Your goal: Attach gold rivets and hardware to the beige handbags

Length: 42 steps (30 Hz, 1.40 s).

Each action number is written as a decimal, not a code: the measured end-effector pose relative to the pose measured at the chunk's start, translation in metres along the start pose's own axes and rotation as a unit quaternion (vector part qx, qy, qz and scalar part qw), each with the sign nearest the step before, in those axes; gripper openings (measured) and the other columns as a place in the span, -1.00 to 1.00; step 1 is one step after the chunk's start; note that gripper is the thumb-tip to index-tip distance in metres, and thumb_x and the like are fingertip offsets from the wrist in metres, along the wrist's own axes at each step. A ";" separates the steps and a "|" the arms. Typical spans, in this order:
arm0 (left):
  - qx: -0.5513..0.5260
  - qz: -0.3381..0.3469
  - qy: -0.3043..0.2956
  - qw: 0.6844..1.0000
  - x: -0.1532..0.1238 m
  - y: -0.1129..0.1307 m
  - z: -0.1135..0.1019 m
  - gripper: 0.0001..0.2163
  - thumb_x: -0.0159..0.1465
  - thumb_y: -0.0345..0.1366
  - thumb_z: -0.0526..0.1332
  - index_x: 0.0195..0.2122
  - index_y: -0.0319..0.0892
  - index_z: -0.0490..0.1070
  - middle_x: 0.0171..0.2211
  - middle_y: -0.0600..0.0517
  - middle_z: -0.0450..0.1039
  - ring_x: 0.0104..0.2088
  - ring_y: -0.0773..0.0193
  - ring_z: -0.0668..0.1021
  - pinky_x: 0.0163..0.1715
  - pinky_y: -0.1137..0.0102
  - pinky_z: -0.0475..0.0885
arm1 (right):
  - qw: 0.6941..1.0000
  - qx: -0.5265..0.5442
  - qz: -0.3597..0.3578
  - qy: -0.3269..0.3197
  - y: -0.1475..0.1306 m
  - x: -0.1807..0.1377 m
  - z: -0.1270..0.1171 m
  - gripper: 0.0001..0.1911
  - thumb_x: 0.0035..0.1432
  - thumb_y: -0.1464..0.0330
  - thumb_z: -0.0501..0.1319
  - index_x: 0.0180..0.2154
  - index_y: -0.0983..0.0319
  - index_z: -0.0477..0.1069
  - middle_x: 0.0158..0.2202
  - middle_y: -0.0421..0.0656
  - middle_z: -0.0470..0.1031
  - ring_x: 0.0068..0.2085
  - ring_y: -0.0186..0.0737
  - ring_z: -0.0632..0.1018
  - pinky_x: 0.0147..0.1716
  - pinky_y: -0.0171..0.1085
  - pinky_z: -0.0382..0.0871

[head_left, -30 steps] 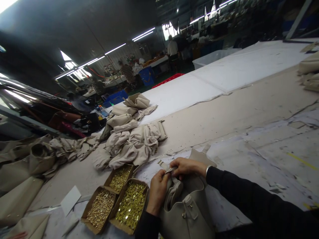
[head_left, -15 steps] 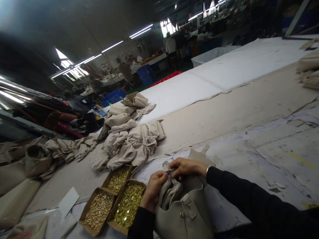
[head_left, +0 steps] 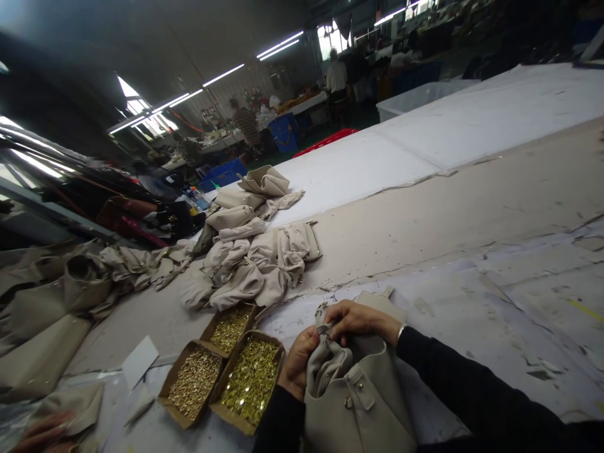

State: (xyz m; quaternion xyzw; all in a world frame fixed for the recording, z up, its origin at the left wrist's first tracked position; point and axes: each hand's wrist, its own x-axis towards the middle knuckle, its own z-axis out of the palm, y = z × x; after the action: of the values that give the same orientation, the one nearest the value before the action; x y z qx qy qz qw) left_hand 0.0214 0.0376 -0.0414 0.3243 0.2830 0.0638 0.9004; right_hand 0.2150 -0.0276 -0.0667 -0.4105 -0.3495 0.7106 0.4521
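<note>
Smooth matt leather-like bag (head_left: pixel 361 418) in my fingers (head_left: pixel 342 311), rumpled cloth pile (head_left: pixel 257 270), glossy metal-looking pieces (head_left: pixel 250 380), matt cardboard boxes (head_left: pixel 232 420), scuffed papery table (head_left: pixel 465 352)

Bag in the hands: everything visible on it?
The bag is grey-beige and smooth, leather-like, with a front tab bearing gold-coloured hardware. Its mouth is open, softer fabric bunched inside. The left hand and right hand pinch material at its far-left rim. It sits right of a cardboard box; its base is out of frame.
</note>
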 end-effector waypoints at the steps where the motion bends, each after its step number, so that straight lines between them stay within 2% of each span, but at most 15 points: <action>1: -0.006 0.000 -0.005 1.000 0.001 -0.001 0.001 -0.63 0.17 -0.12 0.49 -0.17 -0.34 0.59 -0.27 -0.21 0.64 -0.36 0.17 0.65 -0.30 0.36 0.56 | 1.000 -0.003 0.001 0.001 0.000 -0.001 -0.001 -0.52 -0.25 0.18 0.57 -0.29 0.28 0.55 -0.45 -0.28 0.54 -0.51 -0.36 0.51 -0.46 -0.36 0.42; 5: -0.027 0.000 -0.004 1.000 0.006 -0.003 0.003 -0.64 0.14 -0.17 0.51 -0.18 -0.36 0.60 -0.30 -0.20 0.64 -0.38 0.18 0.65 -0.31 0.39 0.55 | 1.000 -0.025 0.004 0.003 -0.006 -0.009 -0.007 -0.57 -0.16 0.22 0.57 -0.28 0.28 0.54 -0.46 -0.29 0.54 -0.48 -0.36 0.53 -0.46 -0.40 0.39; 9: -0.032 0.010 0.009 0.999 0.008 -0.006 0.001 -0.65 0.11 -0.21 0.54 -0.20 -0.38 0.60 -0.35 -0.18 0.64 -0.43 0.23 0.63 -0.37 0.44 0.53 | 0.999 -0.037 0.016 0.001 -0.009 -0.011 -0.010 -0.54 -0.20 0.24 0.61 -0.29 0.29 0.53 -0.49 -0.30 0.55 -0.47 -0.34 0.55 -0.46 -0.40 0.41; 12: -0.032 0.011 -0.008 0.999 0.007 -0.008 0.000 -0.62 0.13 -0.19 0.53 -0.19 -0.42 0.59 -0.32 -0.21 0.63 -0.41 0.19 0.64 -0.35 0.41 0.55 | 1.000 -0.021 0.020 0.005 -0.004 -0.005 -0.010 -0.53 -0.22 0.20 0.61 -0.32 0.28 0.52 -0.50 -0.30 0.55 -0.50 -0.35 0.54 -0.45 -0.39 0.44; 17: -0.049 0.012 -0.017 0.999 0.006 -0.012 -0.002 -0.73 0.21 -0.25 0.46 -0.23 -0.39 0.57 -0.33 -0.16 0.62 -0.44 0.25 0.62 -0.38 0.43 0.53 | 1.000 0.010 0.025 -0.002 0.004 0.004 -0.009 -0.51 -0.30 0.18 0.62 -0.34 0.29 0.56 -0.50 -0.28 0.56 -0.54 -0.38 0.53 -0.49 -0.40 0.44; 24: -0.082 0.007 -0.033 0.996 0.010 -0.017 -0.002 -0.66 0.15 -0.19 0.52 -0.23 -0.40 0.58 -0.32 -0.17 0.62 -0.42 0.28 0.61 -0.35 0.47 0.53 | 0.998 0.032 0.045 -0.017 0.007 0.006 -0.009 -0.56 -0.31 0.22 0.62 -0.40 0.29 0.55 -0.50 -0.26 0.58 -0.56 -0.38 0.53 -0.52 -0.41 0.43; 30: -0.124 0.000 -0.039 0.991 0.015 -0.024 -0.008 -0.70 0.17 -0.23 0.48 -0.21 -0.37 0.57 -0.35 -0.16 0.62 -0.43 0.23 0.63 -0.38 0.43 0.56 | 0.998 0.026 0.061 -0.006 0.010 0.006 -0.006 -0.50 -0.30 0.14 0.61 -0.38 0.28 0.50 -0.52 -0.29 0.52 -0.58 -0.39 0.50 -0.55 -0.41 0.37; 33: -0.142 -0.008 -0.038 0.989 0.016 -0.024 -0.009 -0.75 0.19 -0.28 0.45 -0.20 -0.36 0.55 -0.36 -0.15 0.62 -0.45 0.25 0.63 -0.41 0.45 0.54 | 0.998 -0.006 0.069 0.003 0.005 0.004 -0.004 -0.50 -0.21 0.10 0.57 -0.34 0.26 0.47 -0.50 -0.30 0.51 -0.57 -0.38 0.49 -0.54 -0.40 0.36; 36: -0.154 -0.006 -0.046 0.987 0.017 -0.022 -0.008 -0.73 0.21 -0.21 0.44 -0.25 -0.36 0.55 -0.36 -0.17 0.61 -0.45 0.23 0.63 -0.41 0.44 0.53 | 0.996 -0.061 0.069 0.008 -0.006 0.000 0.000 -0.58 -0.07 0.10 0.48 -0.32 0.24 0.45 -0.48 -0.29 0.49 -0.55 -0.34 0.49 -0.52 -0.36 0.35; 39: -0.156 -0.005 -0.034 0.987 0.018 -0.022 -0.009 -0.74 0.21 -0.23 0.44 -0.25 -0.36 0.56 -0.34 -0.15 0.62 -0.40 0.22 0.64 -0.33 0.42 0.54 | 0.988 -0.144 0.041 0.033 -0.019 -0.006 0.005 -0.73 0.01 0.21 0.42 -0.34 0.22 0.45 -0.44 -0.28 0.46 -0.48 -0.30 0.47 -0.46 -0.33 0.33; 42: -0.153 -0.008 -0.008 0.988 0.020 -0.022 -0.011 -0.75 0.15 -0.30 0.48 -0.22 -0.36 0.57 -0.34 -0.12 0.63 -0.37 0.26 0.63 -0.26 0.44 0.53 | 0.969 -0.231 -0.006 0.084 -0.026 -0.013 0.010 -0.83 0.00 0.34 0.42 -0.40 0.21 0.45 -0.39 -0.27 0.41 -0.34 -0.28 0.40 -0.31 -0.33 0.26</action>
State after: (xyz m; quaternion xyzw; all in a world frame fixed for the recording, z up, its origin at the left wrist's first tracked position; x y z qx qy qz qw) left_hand 0.0308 0.0325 -0.0711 0.1813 0.2658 0.0964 0.9419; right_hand 0.2191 -0.0318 -0.0364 -0.5600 -0.4674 0.5705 0.3774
